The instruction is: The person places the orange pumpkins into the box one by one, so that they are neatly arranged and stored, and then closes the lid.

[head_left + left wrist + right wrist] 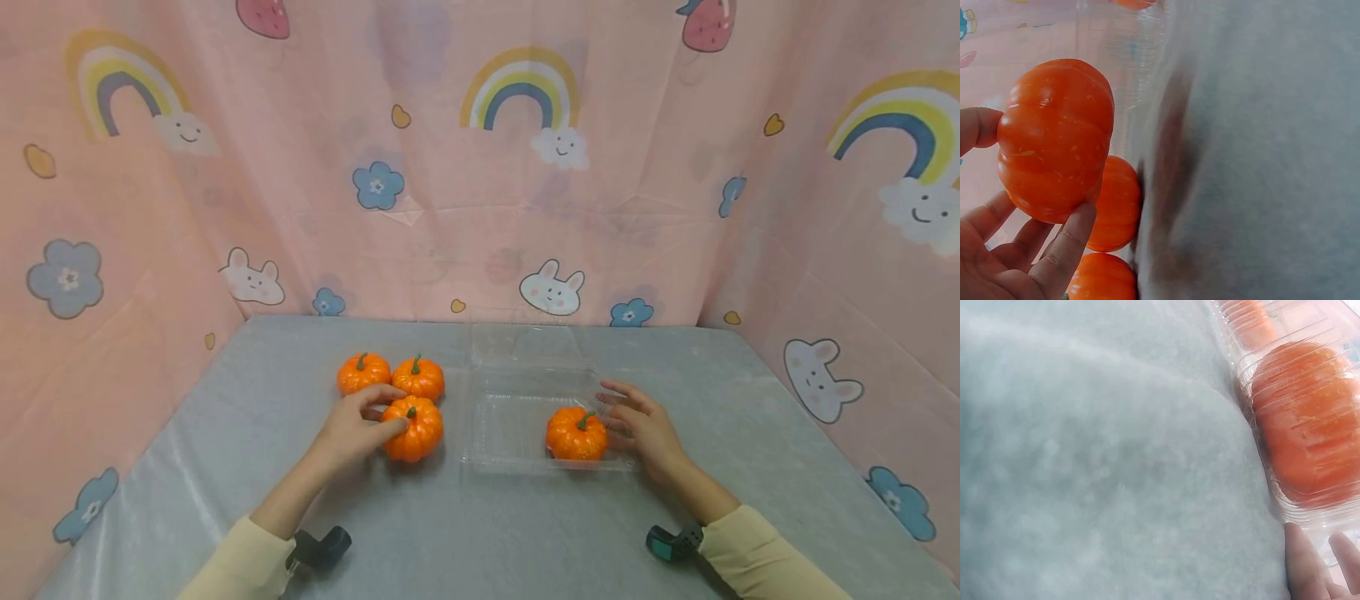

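My left hand grips a small orange pumpkin between thumb and fingers; in the left wrist view this pumpkin is held off the table. Just behind it sit two more pumpkins, one on the left and one on the right. A clear plastic clamshell box lies with its lid raised at the back, and one pumpkin rests inside at the right end. At that end wall my right hand has its fingers extended and loosely spread; the right wrist view shows fingertips beside the clear wall.
Grey cloth covers the table. A pink patterned curtain hangs along the back and both sides. A dark wrist strap with a camera is on the left wrist, and another device is on the right.
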Motion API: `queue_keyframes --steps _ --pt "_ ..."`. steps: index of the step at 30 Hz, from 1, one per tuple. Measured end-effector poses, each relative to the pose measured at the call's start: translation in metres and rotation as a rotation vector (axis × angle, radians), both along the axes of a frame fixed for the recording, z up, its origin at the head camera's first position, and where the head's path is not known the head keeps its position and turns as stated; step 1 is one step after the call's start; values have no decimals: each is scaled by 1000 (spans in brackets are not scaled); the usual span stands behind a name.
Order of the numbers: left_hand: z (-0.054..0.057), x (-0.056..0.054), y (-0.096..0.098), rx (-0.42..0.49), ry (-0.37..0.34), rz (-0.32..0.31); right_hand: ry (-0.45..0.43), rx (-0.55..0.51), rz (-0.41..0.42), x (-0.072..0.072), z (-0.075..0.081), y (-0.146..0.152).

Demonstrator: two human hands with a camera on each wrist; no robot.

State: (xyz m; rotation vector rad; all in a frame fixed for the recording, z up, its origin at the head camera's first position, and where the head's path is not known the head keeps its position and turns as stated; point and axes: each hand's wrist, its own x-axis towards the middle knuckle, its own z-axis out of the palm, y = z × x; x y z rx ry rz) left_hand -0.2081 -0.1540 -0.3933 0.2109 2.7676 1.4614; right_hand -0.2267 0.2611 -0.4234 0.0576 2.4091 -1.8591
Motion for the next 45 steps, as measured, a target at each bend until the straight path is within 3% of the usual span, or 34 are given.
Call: queue_keyframes --steps 5,15,24,35,45 --pt "6 -1 1 -2 31 -10 4 -1 4 0 0 0" --pt "20 -3 12 4 27 -10 2 -10 -3 0 1 0" --pt "30 -9 27 32 38 -57 13 -2 4 0 0 1" --pt "36 -16 47 22 69 -120 3 0 0 0 1 0" --pt "34 -23 67 44 86 -159 2 -3 -4 0 1 -1"
